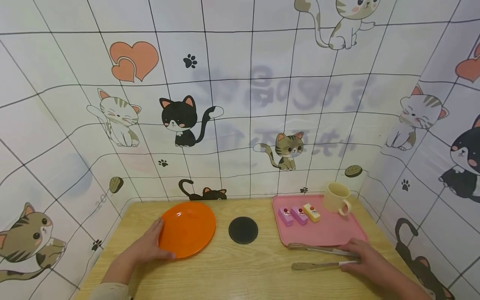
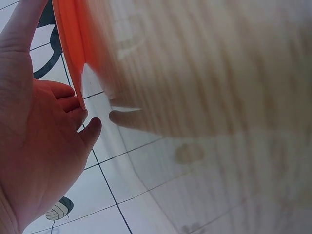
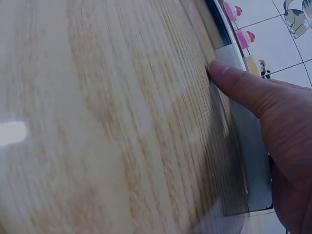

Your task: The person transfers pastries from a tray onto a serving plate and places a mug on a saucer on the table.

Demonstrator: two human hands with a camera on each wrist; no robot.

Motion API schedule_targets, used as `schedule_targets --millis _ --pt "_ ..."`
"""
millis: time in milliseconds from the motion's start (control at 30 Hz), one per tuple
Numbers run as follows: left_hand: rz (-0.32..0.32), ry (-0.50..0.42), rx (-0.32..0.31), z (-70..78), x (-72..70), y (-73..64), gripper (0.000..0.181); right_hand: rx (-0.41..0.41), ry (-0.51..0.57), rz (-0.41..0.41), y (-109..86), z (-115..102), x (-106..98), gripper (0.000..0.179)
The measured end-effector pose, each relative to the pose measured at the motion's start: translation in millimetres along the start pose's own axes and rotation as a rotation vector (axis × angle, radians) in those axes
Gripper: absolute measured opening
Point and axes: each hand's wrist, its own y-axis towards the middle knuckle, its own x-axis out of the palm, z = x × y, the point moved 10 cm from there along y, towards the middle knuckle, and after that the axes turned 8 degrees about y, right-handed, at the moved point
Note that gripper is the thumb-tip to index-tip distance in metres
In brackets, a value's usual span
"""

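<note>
An orange plate [image 1: 189, 230] lies on the left part of the table in the head view. My left hand [image 1: 147, 246] holds its left rim, fingers along the far-left edge and thumb at the near edge. In the left wrist view, curled fingers [image 2: 66, 100] meet the plate's rim [image 2: 73, 44]. On the right, my right hand [image 1: 361, 258] grips the back end of metal tongs [image 1: 318, 265] with brownish tips. The two tong arms are spread apart, pointing left, just in front of the pink tray. The right wrist view shows the thumb [image 3: 239, 83] against the metal handle [image 3: 251, 161].
The pink tray [image 1: 330, 233] holds two pink toy cake slices, a yellow cake slice [image 1: 311, 213] and a cream mug [image 1: 336, 198]. Between plate and tray lies a round black coaster [image 1: 243, 230]. Cat-printed white sheets rise behind and beside the wooden table [image 1: 232, 271].
</note>
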Motion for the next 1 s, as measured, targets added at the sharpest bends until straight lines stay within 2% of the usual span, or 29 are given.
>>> schedule_targets --millis 233,500,733,867,1000 --pt "0.001 0.012 0.009 -0.9 0.6 0.1 0.145 0.011 0.052 -0.02 0.6 -2 2 0.035" --pt "-0.001 0.001 0.005 0.9 -1.5 -1.3 0.145 0.108 0.107 -0.107 1.2 4 11 0.032" --pt "-0.001 0.011 0.01 -2.7 0.7 0.8 0.145 0.15 0.138 -0.154 6.1 0 14 0.028" --pt "-0.005 0.011 0.009 -2.7 1.1 0.9 0.144 0.243 0.166 -0.195 8.9 1 16 0.027" --pt "-0.008 0.008 0.006 -2.0 1.2 1.7 0.144 0.337 0.181 -0.201 8.8 2 15 0.032"
